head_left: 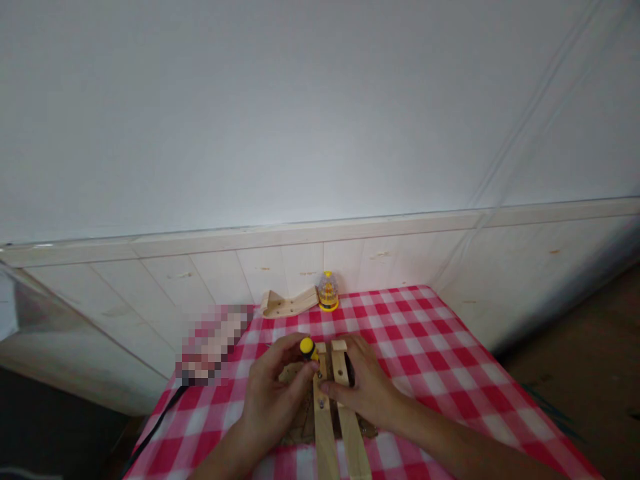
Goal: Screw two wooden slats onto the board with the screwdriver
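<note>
A screwdriver with a yellow and black handle point(308, 347) is pinched in my left hand point(270, 392), its lower end down near a screw in the left wooden piece point(324, 427). Beside that piece, nearly parallel, lies a second wooden piece point(352, 433) with a small block at its far end. My right hand point(373, 387) is wrapped over the right piece from its side, its thumb reaching across to the left one. Screws or screw holes show in both pieces. Under them is a brown mat or board point(300, 430), partly covered by my hands.
A red-and-white checked cloth point(410, 347) covers the table. Against the panelled wall stand an angled wooden part point(290, 305) with holes and a yellow container with a clear dome point(329, 293). At left lies a blurred-out object point(215, 343) with a black cable point(160, 420).
</note>
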A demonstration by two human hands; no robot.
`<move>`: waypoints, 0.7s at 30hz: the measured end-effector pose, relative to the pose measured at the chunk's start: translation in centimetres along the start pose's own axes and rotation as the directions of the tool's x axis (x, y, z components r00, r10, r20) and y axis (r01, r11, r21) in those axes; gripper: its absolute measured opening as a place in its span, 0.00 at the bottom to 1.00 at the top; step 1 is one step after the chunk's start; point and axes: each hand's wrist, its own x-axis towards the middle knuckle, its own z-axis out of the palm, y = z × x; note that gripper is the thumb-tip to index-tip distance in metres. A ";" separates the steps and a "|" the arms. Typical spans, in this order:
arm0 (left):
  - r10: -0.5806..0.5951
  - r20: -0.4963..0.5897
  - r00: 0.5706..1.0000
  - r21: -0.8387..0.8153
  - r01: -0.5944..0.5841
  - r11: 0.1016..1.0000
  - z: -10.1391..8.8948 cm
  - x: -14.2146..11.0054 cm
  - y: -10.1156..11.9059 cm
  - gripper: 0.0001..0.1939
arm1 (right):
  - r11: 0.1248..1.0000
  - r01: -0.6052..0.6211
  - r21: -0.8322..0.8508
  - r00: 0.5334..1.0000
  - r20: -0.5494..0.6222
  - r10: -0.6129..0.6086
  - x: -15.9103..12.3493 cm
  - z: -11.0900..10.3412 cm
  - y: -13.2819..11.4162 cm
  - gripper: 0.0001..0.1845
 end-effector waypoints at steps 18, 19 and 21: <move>-0.019 0.053 0.998 -0.057 0.022 0.998 -0.3 0.0 0.8 0.15 | 1.000 0.002 0.012 1.000 -0.001 -0.002 -0.1 -0.2 -0.3 0.25; -0.019 0.045 0.999 -0.064 0.021 0.998 -0.4 0.0 0.9 0.15 | 1.000 0.007 0.012 1.000 -0.001 -0.007 -0.1 -0.2 -0.3 0.25; -0.012 0.023 1.000 -0.071 0.014 0.997 -0.6 -0.1 1.1 0.15 | 1.000 0.015 0.009 1.000 0.003 -0.015 -0.1 -0.2 -0.3 0.24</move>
